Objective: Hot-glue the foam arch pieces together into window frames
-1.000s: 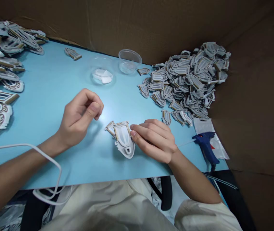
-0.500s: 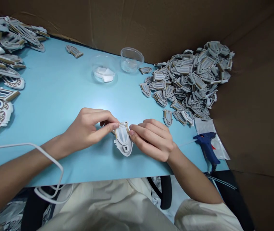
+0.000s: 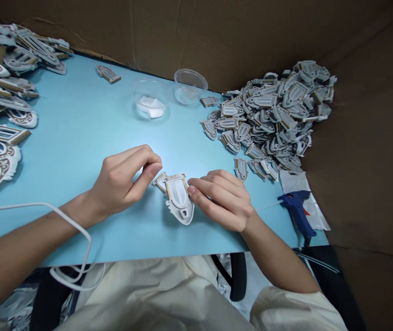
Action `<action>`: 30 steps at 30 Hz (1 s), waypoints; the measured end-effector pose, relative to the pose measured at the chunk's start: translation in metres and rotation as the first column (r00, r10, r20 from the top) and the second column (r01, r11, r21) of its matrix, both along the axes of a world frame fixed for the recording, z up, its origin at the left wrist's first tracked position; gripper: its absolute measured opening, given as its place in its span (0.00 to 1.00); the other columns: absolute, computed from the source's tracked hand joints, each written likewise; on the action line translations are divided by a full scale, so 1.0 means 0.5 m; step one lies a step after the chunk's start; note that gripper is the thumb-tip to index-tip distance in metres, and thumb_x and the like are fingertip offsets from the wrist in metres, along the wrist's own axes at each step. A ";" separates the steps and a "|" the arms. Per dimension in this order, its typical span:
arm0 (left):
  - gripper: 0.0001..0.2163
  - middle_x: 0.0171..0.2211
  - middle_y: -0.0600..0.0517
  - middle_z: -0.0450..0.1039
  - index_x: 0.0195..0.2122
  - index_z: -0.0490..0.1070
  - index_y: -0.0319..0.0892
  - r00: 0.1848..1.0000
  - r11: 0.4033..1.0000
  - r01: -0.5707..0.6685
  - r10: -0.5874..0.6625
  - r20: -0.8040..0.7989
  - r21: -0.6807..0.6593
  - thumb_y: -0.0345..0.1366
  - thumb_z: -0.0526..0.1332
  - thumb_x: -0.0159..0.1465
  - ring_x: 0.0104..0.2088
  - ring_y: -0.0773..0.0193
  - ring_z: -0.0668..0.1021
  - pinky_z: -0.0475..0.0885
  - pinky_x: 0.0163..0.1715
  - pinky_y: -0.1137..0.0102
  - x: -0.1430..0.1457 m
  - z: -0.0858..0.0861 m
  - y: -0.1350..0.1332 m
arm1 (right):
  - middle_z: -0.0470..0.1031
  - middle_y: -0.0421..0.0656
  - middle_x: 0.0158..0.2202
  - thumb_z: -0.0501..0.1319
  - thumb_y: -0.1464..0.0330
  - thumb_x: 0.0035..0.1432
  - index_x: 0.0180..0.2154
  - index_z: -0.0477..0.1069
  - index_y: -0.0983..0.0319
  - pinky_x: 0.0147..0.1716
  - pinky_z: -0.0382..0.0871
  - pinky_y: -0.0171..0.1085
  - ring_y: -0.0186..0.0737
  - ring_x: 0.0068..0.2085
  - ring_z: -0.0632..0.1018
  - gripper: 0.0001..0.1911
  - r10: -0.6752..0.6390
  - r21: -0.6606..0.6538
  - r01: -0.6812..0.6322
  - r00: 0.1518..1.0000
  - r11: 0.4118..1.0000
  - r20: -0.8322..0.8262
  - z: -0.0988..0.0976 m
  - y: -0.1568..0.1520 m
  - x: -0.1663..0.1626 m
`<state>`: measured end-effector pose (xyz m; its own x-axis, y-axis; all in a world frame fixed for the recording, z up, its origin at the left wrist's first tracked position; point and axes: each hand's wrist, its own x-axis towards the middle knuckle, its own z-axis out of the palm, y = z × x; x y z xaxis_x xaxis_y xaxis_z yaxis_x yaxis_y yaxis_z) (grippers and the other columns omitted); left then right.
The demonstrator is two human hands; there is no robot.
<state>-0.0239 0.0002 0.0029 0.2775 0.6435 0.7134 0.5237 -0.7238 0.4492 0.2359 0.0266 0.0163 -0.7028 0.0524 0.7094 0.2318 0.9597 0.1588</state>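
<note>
A white and grey arch-shaped plastic piece [image 3: 179, 195] with gold side edges points its rounded end toward me. My right hand [image 3: 222, 197] pinches it at its right edge, thumb and fingers closed. A second, smaller piece with a gold edge [image 3: 161, 183] shows beside its upper left, partly covered by the first. To the left, apart from both, my left hand [image 3: 125, 181] is closed in a pinch, thumb against the curled fingers. Whatever lies between those fingertips, if anything, is hidden from view.
A heap of similar small pieces [image 3: 272, 110] is at the back right, larger ornate ones [image 3: 17, 59] at left. Two clear plastic bowls [image 3: 190, 87] stand at the back. The blue glue gun [image 3: 298, 211] lies at right. A white cable [image 3: 68, 223] crosses my left forearm.
My left hand has let go of the arch-shaped piece and moved left and slightly up. The piece, still in my right hand, has shifted slightly right, revealing more of the smaller piece.
</note>
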 end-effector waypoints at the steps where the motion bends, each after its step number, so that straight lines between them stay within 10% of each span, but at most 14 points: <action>1: 0.09 0.29 0.54 0.74 0.37 0.70 0.43 1.000 1.000 0.011 -0.011 0.025 -0.005 0.26 0.59 0.76 0.28 0.66 0.76 0.73 0.30 0.70 0.000 0.000 0.000 | 0.85 0.52 0.37 0.65 0.80 0.69 0.39 0.75 0.66 0.34 0.78 0.39 0.39 0.36 0.81 0.05 0.009 -0.004 -0.009 1.000 1.000 -0.007 0.000 0.000 0.000; 14: 0.09 0.35 0.49 0.83 0.45 0.80 0.44 0.981 0.950 0.116 -0.065 -0.181 0.288 0.23 0.69 0.68 0.27 0.65 0.77 0.73 0.28 0.67 -0.005 0.011 0.000 | 0.85 0.49 0.36 0.64 0.79 0.70 0.41 0.72 0.64 0.33 0.76 0.38 0.36 0.34 0.80 0.06 -0.036 -0.027 0.033 0.996 0.999 -0.083 0.003 -0.007 0.001; 30: 0.10 0.37 0.49 0.83 0.44 0.79 0.46 0.960 0.959 0.258 -0.242 -0.140 0.113 0.22 0.65 0.71 0.32 0.62 0.81 0.76 0.33 0.68 -0.010 0.006 0.005 | 0.85 0.51 0.36 0.65 0.80 0.69 0.40 0.74 0.66 0.34 0.77 0.38 0.37 0.35 0.80 0.05 -0.005 -0.015 0.004 0.998 1.000 -0.057 -0.004 -0.003 0.005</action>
